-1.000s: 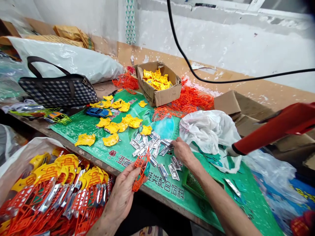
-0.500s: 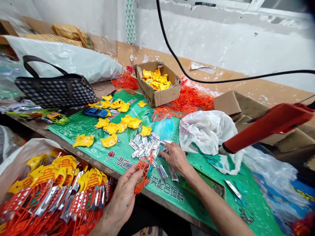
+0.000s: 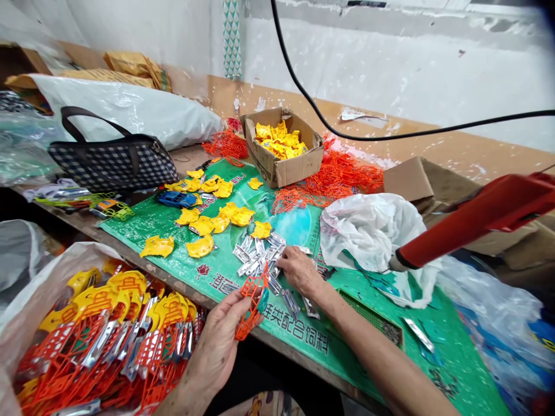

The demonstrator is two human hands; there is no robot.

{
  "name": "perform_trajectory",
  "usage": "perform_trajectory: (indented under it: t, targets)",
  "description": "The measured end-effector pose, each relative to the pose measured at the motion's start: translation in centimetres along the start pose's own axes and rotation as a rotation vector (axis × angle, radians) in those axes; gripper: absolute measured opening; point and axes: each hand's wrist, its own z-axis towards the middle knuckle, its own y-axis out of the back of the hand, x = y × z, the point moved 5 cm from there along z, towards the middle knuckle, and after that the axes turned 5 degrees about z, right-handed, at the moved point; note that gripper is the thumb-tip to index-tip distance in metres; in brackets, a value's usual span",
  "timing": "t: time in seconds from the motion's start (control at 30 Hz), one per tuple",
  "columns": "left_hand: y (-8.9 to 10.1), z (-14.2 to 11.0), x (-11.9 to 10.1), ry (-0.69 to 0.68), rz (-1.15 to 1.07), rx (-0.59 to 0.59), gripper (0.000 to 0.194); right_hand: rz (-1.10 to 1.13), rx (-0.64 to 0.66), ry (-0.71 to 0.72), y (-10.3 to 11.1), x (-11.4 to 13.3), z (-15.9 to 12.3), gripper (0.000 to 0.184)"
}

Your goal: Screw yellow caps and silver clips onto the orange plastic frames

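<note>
My left hand (image 3: pixel 221 338) pinches an orange plastic lattice frame (image 3: pixel 255 297), held upright at the table's front edge. A bit of green shows behind the lattice. My right hand (image 3: pixel 300 270) reaches down onto the right side of a heap of shiny silver metal strips (image 3: pixel 254 254), its fingers bent at the strips. Whether a strip is between those fingertips I cannot make out. Yellow plastic shells (image 3: pixel 200 246) lie scattered to the left of the heap, with a blue plastic shell (image 3: pixel 177 199) among them.
At lower left a bag (image 3: pixel 65 266) holds several yellow-and-orange assemblies. A cardboard box (image 3: pixel 299 167) of yellow shells stands behind, beside piled orange lattices (image 3: pixel 347 170). A green basket (image 3: pixel 370 315) is by my right forearm. A red tool (image 3: pixel 472 222) juts in from the right.
My right hand has moved slightly left, further over the silver strips. My left hand keeps the orange lattice frame in nearly the same place. The view has shifted a little.
</note>
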Motion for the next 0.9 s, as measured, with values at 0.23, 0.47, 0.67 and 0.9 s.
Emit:
perform_trajectory:
  t: [0.23, 0.47, 0.67, 0.9]
  targets:
    - [0.0, 0.2, -0.2, -0.007, 0.025, -0.017, 0.032, 0.309, -0.045, 0.004, 1.2, -1.5, -1.9, 0.024]
    - [-1.1, 1.2, -0.1, -0.036, 0.044, 0.031, 0.022, 0.834, 0.04, -0.1, 2.5, -1.2, -4.9, 0.017]
    - [-2.1, 1.8, 0.2, -0.026, 0.107, 0.091, 0.021, 1.164, 0.125, -0.223, 2.5, -0.2, -6.6, 0.018]
    - [-3.5, 1.6, 0.8, -0.024, 0.178, 0.149, 0.022, 1.291, 0.035, -0.268, 3.0, -0.6, -8.2, 0.022]
